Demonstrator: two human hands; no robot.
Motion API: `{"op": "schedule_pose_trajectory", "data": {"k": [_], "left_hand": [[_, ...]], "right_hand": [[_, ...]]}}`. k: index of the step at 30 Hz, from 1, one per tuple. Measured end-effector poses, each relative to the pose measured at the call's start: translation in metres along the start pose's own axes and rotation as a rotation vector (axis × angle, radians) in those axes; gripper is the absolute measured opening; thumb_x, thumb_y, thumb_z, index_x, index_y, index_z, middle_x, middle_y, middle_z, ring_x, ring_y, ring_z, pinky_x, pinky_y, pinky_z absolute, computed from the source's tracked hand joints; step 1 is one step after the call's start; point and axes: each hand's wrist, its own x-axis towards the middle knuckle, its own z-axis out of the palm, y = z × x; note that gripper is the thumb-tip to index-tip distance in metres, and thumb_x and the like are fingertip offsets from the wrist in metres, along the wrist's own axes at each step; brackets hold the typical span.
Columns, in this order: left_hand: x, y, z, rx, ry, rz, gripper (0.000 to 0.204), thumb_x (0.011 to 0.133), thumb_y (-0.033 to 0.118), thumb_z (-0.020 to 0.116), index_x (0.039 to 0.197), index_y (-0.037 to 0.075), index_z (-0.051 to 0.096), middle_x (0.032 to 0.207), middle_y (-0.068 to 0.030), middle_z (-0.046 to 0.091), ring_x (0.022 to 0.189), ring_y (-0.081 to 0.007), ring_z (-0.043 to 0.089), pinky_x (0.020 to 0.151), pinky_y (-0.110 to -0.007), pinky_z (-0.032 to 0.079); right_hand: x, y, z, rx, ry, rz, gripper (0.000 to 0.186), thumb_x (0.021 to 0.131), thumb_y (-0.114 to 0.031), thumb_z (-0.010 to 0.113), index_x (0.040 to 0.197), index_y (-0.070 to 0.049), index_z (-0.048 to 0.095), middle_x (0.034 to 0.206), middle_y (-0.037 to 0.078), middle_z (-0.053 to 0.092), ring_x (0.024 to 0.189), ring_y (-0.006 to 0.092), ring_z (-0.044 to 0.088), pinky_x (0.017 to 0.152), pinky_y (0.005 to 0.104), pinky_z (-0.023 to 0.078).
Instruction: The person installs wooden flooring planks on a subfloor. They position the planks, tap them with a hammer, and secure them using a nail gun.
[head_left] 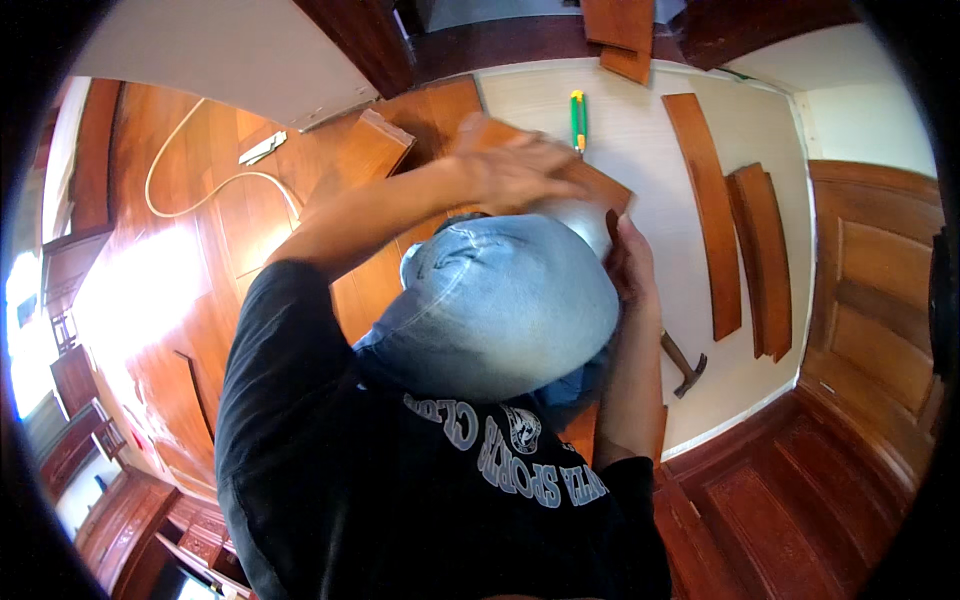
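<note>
A short reddish-brown wooden plank (602,186) lies tilted in front of my raised knee in blue jeans. My left hand (520,172) reaches across its upper face with the fingers stretched out, smeared by motion. Beside the plank's right end, my right hand (632,262) is closed, gripping the wood near its edge; my knee hides part of these fingers. Just beyond the plank, a utility knife (578,120) with a green and yellow handle lies on the pale underlay. A hammer (686,366) rests to the right of my right forearm.
Loose planks (705,215) and more boards (762,260) lie on the underlay (640,130) at right. Laid wooden flooring (220,200) spreads to the left, with a pale cord (150,185) on it. A panelled wooden door (875,280) stands at far right.
</note>
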Motion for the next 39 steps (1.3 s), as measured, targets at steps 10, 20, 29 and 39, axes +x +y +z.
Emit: {"op": "schedule_pose_trajectory", "data": {"k": [10, 20, 29, 39], "left_hand": [[-0.073, -0.09, 0.133, -0.128, 0.435, -0.788, 0.094, 0.082, 0.055, 0.08, 0.156, 0.013, 0.039, 0.159, -0.0256, 0.031, 0.147, -0.0461, 0.031, 0.116, -0.065, 0.03], [-0.219, -0.076, 0.192, -0.251, 0.258, -1.265, 0.122, 0.062, 0.056, 0.091, 0.16, 0.018, 0.028, 0.144, -0.0286, 0.041, 0.138, -0.0479, 0.04, 0.111, -0.063, 0.033], [-0.164, -0.078, 0.092, -1.396, 0.675, -0.443, 0.107, 0.08, 0.065, 0.076, 0.159, 0.008, 0.033, 0.141, -0.0201, 0.055, 0.126, -0.0301, 0.058, 0.106, -0.048, 0.046], [0.014, -0.079, -0.002, -2.364, 0.351, 0.441, 0.119, 0.079, 0.089, 0.05, 0.159, 0.003, 0.032, 0.152, -0.0301, 0.044, 0.135, -0.0424, 0.053, 0.11, -0.055, 0.046]], "right_hand": [[0.087, 0.011, -0.114, 0.321, 0.717, -0.296, 0.053, 0.102, -0.033, 0.066, 0.146, -0.008, 0.048, 0.136, 0.012, 0.061, 0.117, 0.0316, 0.062, 0.097, 0.0438, 0.055], [0.128, 0.038, -0.168, 0.133, 0.897, -0.097, 0.054, 0.1, -0.03, 0.066, 0.143, 0.0, 0.049, 0.132, 0.016, 0.062, 0.114, 0.0315, 0.063, 0.091, 0.0447, 0.056], [-0.009, 0.064, -0.128, -0.805, 0.882, -0.527, 0.054, 0.099, -0.019, 0.063, 0.145, 0.004, 0.046, 0.148, 0.023, 0.046, 0.122, 0.0319, 0.058, 0.105, 0.0413, 0.049], [-0.059, 0.075, -0.073, -1.138, 0.736, -0.556, 0.051, 0.095, -0.012, 0.063, 0.143, 0.0, 0.05, 0.154, 0.024, 0.037, 0.125, 0.0358, 0.056, 0.107, 0.0408, 0.048]]}}
